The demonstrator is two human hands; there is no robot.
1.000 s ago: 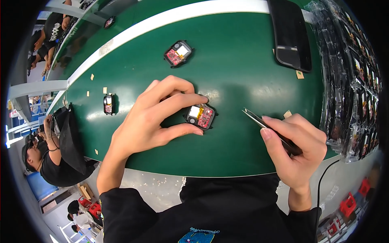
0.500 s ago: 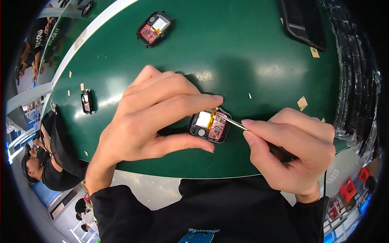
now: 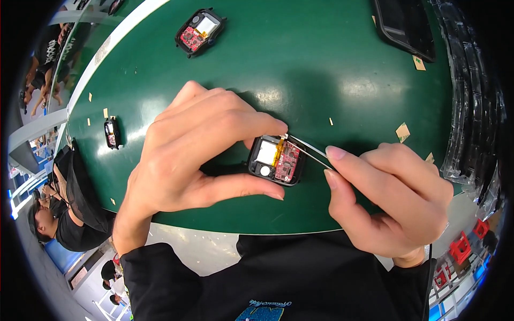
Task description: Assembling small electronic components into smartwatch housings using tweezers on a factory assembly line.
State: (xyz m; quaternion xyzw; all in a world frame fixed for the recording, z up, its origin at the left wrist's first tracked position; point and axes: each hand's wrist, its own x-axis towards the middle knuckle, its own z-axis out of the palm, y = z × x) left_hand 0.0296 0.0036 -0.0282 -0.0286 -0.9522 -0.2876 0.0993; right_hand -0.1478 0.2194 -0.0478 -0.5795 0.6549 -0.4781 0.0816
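Observation:
An open black smartwatch case (image 3: pixel 297 174) lies on the green table in front of me. Inside it are a red circuit board (image 3: pixel 288 162), a white battery (image 3: pixel 266 153) with yellow tape, and a round silvery part (image 3: pixel 265 170). My left hand (image 3: pixel 182 155) grips the case from the left, index finger at its top edge and thumb at the lower edge. Between thumb and fingers, my right hand (image 3: pixel 393 200) pinches metal tweezers (image 3: pixel 310 145). The tweezers' prongs stand apart, their tips at the case's top edge beside my left index fingertip. Anything between the tips is too small to make out.
Another open watch case (image 3: pixel 199 33) lies at the far side, a smaller-looking one (image 3: pixel 111 132) at left. A black flat device (image 3: pixel 405 29) sits far right, near plastic-wrapped black strips (image 3: pixel 468 101). Tan adhesive scraps (image 3: pixel 402 132) dot the green table (image 3: pixel 241 64). People work beyond the left edge.
The tweezers' tips have moved off the board up to the case's top edge, and their prongs now show apart. My right hand has shifted slightly right; my left hand keeps its grip.

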